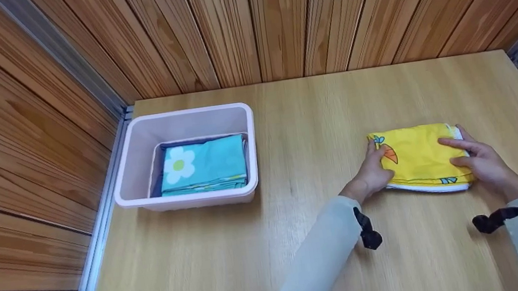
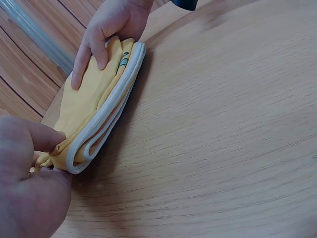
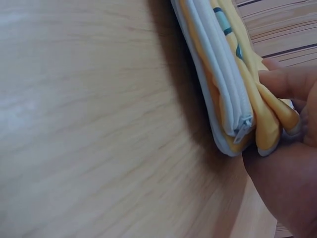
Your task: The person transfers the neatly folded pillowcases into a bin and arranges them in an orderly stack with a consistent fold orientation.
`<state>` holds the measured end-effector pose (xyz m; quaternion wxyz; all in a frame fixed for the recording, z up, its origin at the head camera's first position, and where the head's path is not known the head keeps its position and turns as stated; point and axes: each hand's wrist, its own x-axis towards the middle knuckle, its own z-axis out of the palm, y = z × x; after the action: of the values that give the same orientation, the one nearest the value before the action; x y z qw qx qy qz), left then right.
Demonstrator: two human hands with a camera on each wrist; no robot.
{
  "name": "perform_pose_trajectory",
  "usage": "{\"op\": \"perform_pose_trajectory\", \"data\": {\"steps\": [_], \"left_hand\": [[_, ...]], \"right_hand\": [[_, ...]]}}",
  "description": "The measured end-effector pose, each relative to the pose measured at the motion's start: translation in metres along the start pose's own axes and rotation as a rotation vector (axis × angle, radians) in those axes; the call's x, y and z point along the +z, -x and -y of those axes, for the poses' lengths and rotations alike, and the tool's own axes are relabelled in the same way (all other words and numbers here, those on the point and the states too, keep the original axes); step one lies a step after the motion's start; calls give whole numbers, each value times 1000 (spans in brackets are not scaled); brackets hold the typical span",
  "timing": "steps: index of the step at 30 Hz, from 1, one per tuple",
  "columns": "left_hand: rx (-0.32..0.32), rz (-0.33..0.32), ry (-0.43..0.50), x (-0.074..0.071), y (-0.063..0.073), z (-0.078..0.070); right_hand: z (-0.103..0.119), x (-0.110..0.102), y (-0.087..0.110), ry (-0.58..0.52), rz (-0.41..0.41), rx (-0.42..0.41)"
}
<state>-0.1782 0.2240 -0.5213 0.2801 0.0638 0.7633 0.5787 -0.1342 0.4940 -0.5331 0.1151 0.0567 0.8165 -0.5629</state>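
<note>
Yellow folded cloth [image 1: 416, 160] at right on or just above the bench [image 1: 233, 254], long axis side to side, left hand [image 1: 371, 171] pinching its left end, right hand [image 1: 490, 164] its right; pale pink tub [image 1: 186, 197] well leftward, nearer the left hand.

Toward the right edge of the pale, wood-grained bench [image 1: 304, 259], the cloth [image 1: 415, 157] is bright yellow, printed with an orange carrot [image 1: 389, 154] with blue-green leaves [image 1: 379, 139], and edged in white. Near the far left corner, a pale pink bin [image 1: 196, 202] holds turquoise fabric [image 1: 216, 160] bearing a white flower [image 1: 179, 165] with a yellow-green centre, over navy fabric [image 1: 157, 176].
</note>
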Motion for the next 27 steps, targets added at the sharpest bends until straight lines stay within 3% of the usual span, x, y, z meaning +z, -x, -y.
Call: {"op": "perform_pose_trajectory", "data": {"steps": [10, 16, 27], "left_hand": [[-50, -5, -18, -1, 3, -6], [-41, -2, -13, 0, 4, -8], [-8, 7, 20, -2, 5, -9]], "right_hand": [[8, -2, -2, -20, 25, 67], [8, -4, -1, -34, 12, 85], [14, -5, 5, -69, 0, 29]]}}
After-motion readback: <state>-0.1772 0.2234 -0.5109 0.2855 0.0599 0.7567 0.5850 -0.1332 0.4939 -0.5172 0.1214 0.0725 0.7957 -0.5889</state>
